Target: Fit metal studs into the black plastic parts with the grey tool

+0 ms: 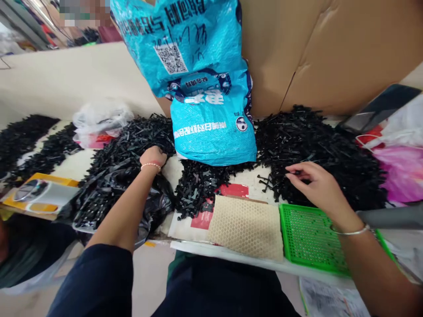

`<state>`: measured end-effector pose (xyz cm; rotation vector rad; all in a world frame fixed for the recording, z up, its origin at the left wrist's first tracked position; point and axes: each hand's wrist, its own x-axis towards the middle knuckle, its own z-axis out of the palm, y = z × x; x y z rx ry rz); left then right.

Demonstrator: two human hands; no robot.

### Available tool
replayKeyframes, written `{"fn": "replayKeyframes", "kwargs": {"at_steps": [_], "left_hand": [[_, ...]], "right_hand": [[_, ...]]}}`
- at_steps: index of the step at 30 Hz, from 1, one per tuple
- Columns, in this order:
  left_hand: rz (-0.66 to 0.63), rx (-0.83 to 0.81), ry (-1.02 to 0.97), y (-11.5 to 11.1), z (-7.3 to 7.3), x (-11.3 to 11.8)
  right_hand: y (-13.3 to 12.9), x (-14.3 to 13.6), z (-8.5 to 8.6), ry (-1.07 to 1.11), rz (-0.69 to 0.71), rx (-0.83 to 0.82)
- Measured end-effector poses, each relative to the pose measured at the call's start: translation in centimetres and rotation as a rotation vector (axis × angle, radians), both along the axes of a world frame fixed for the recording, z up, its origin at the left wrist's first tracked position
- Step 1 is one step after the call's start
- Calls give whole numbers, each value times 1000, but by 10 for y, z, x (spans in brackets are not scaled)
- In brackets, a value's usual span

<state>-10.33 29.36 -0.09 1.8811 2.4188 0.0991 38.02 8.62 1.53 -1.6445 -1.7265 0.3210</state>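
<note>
My left hand (152, 157) is closed at the front of a heap of small black plastic strips (132, 138), its fingertips turned away, so I cannot see what they hold. Below it, a black plastic bag (158, 196) lies partly under more of the strips. Over the right-hand heap of black plastic pieces (317, 141), my right hand (315, 182) pinches thumb and forefinger together on a small black plastic piece (297, 172). Several loose pieces lie just left of that hand. A green perforated basket (313, 240) sits beneath the right wrist.
A blue printed sack (214, 127) stands at the middle back, with black pieces before it. A beige honeycomb-patterned mat (246, 226) lies at the table's front edge. At left is a yellow-and-white scale (41, 193); at right, a pink plastic bag (398, 169). Cardboard (346, 57) rises behind.
</note>
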Motion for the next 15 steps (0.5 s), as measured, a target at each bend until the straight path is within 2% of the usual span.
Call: {"fn": "replayKeyframes", "kwargs": {"at_steps": [2,4,6,7,9,11,13,15], "left_hand": [[-8,99,-76,-12,12,-8],[-18,236,-263,-37,24,-11],[-30,325,-640,-76,30,-4],[-32,309,-899,-100,31,5],[-28,109,-1412,-151,28,29],[33,-206,-1773,-201,18,58],[112,-451,-2001,-243,5,84],[181,-592,-2142,-271,-8,105]], "right_hand": [[-12,-3,5,180,-23,11],[-30,-15,7,442,-36,12],[-50,-38,5,750,-22,-22],[-60,-54,2,897,-1,-59],[-76,-92,-7,1139,45,-171],[-87,-130,-18,1297,59,-292],[-92,-162,-28,1441,37,-356],[-94,-182,-34,1528,6,-358]]}}
